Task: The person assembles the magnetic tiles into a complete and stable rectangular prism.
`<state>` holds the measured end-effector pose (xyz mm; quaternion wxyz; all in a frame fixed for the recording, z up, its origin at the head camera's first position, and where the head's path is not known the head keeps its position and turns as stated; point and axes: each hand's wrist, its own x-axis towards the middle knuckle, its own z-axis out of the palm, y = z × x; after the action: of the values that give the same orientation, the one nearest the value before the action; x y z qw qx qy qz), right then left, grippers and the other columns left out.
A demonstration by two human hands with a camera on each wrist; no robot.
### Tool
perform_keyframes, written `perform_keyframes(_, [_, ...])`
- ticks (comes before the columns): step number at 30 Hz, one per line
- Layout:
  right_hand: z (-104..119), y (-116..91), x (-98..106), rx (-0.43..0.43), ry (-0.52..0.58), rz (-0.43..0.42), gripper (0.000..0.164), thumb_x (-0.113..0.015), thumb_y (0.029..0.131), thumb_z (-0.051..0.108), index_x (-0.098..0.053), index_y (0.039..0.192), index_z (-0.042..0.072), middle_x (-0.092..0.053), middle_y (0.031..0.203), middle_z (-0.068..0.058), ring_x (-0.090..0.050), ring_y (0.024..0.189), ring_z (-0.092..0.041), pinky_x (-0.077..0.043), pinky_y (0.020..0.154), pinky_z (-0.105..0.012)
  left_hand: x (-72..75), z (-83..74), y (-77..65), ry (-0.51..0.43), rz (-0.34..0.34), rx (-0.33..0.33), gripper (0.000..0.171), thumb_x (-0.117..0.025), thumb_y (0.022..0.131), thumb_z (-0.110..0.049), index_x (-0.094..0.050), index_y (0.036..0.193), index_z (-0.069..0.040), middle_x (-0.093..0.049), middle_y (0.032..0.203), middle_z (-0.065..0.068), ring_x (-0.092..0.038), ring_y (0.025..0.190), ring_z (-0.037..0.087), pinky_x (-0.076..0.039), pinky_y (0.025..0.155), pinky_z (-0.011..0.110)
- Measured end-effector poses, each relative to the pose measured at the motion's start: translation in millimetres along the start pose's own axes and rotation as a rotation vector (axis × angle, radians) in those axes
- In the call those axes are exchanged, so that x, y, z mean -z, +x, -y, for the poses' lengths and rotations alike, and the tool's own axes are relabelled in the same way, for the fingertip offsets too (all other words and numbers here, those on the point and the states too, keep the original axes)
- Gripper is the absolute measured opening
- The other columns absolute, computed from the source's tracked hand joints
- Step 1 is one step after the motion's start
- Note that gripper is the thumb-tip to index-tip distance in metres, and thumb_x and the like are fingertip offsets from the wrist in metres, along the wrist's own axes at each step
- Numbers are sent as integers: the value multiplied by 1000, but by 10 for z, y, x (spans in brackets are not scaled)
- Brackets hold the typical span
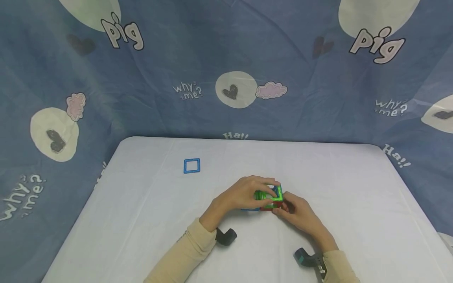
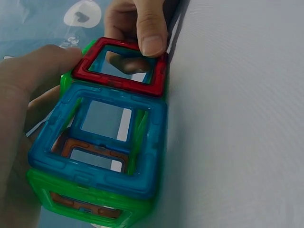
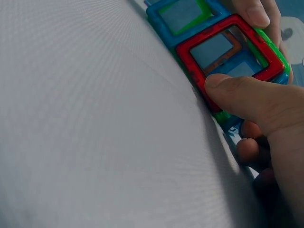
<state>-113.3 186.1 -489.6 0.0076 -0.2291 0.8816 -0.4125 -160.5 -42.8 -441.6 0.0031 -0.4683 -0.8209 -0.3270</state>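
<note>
A boxy structure of square magnetic tiles (image 1: 279,194), in green, blue and red, sits on the white table between both hands. My left hand (image 1: 244,192) reaches over it from the left and grips its far side and top. In the left wrist view a blue tile (image 2: 85,176) and a red tile (image 2: 114,82) lie side by side on the near face, with a green tile (image 2: 128,204) at the end. My right hand (image 1: 301,214) holds the right end, its thumb (image 3: 232,92) pressing the red tile's edge and its other fingers partly hidden behind.
A loose blue square tile (image 1: 185,166) lies flat on the white table (image 1: 141,220), toward the back left. Behind the table hangs a blue printed cloth (image 1: 177,47). Dark wrist-worn devices, like the left one (image 1: 226,237), stick out from both wrists.
</note>
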Motion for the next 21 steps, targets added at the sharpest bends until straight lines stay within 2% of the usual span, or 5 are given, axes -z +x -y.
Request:
perform_keyframes(7, [1,0,1,7,-4,-2,28,-72,83,28,-47,77,19,-43,68,9,-43,64,-3,-36,54,-18,-7,-6,-10,41,0,4,19,-67,87,-31,-72,105,-27,-57,134,-10,-46,130,4,-41,104,30])
perform_keyframes(12, [1,1,-6,6,-3,-2,28,-72,83,29,-46,77,19,-43,68,11,-42,63,-3,-36,53,-18,-8,-5,-15,58,-6,-5,20,-66,88,-32,-72,106,-26,-57,134,-9,-46,130,5,-40,105,31])
perform_keyframes(16, [-5,4,-7,9,-2,-8,28,-73,82,29,-46,77,19,-43,68,11,-42,63,-2,-36,52,-19,18,8,-14,38,-50,-18,24,-66,88,-32,-72,108,-21,-61,129,-5,-51,125,7,-41,104,32])
perform_keyframes(21, [-2,2,-11,-12,-13,-6,22,-73,82,31,-52,84,23,-44,69,12,-45,66,-2,-39,56,-19,85,43,-44,31,-98,16,28,-64,89,-31,-69,113,-18,-62,126,-5,-56,119,7,-42,104,32])
